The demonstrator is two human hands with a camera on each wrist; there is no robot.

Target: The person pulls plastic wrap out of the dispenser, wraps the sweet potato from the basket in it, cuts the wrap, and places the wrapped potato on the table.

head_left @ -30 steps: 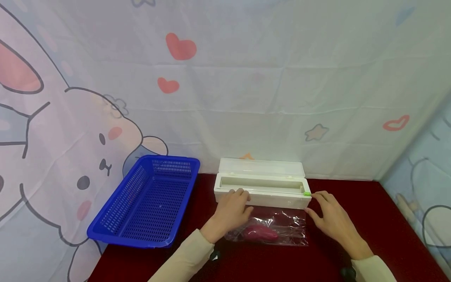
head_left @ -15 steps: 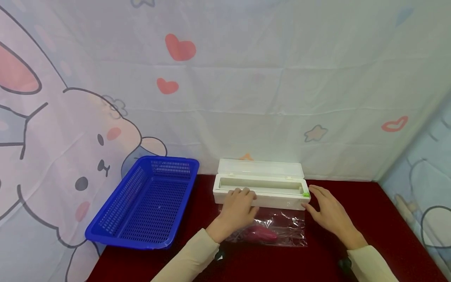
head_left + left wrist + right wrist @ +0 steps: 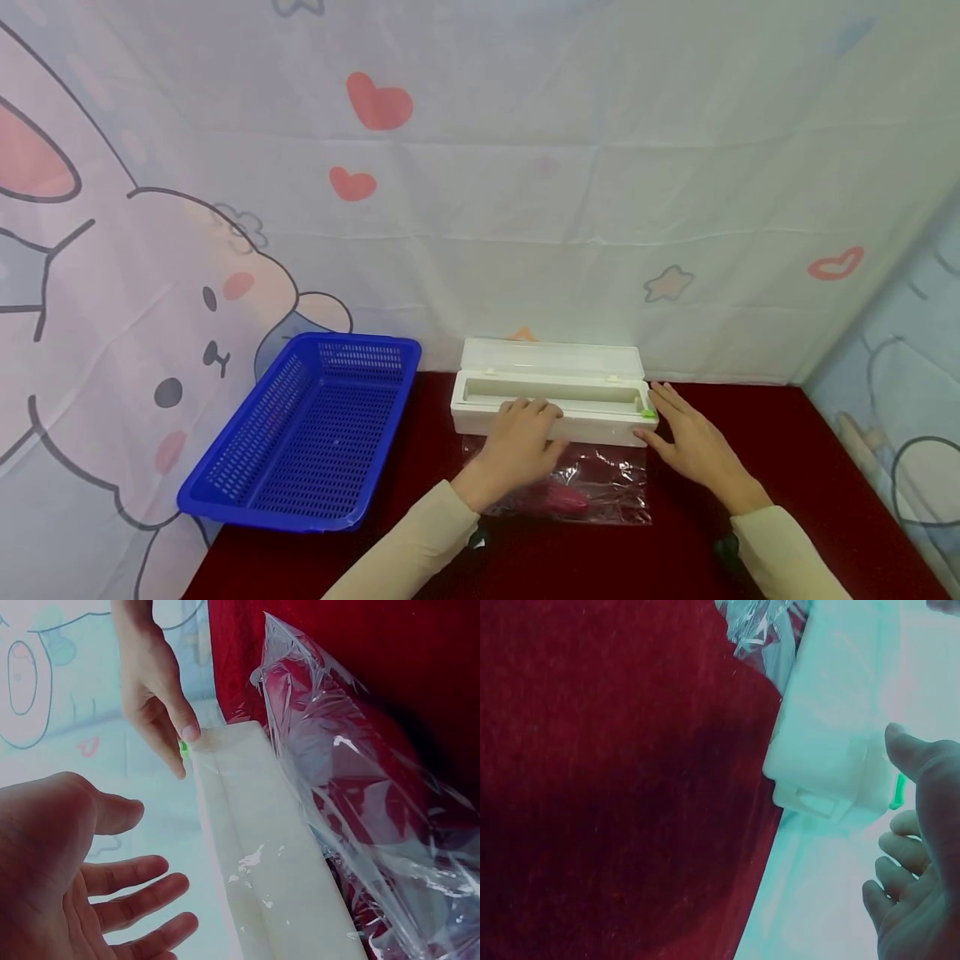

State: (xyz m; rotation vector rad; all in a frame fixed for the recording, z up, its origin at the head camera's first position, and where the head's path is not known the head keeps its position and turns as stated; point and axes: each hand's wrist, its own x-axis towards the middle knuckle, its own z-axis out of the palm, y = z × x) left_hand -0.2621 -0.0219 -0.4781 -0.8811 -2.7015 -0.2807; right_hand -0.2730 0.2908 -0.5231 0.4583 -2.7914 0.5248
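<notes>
White box [image 3: 600, 428]: on red surface [image 3: 757, 450], lid [image 3: 551, 358] raised, 2 hands adjacent. Left hand [image 3: 517, 442]: at front edge, fingers loosely spread, gripping nothing. Right hand [image 3: 696, 446]: at right end (beside green tab [image 3: 648, 413]), digits apart, gripping nothing.

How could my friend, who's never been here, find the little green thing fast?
Start at the dark red table and find the long white box near its back edge. Go to the box's right end, beside the right hand. The little green piece is there, bright green against plain white.
</notes>
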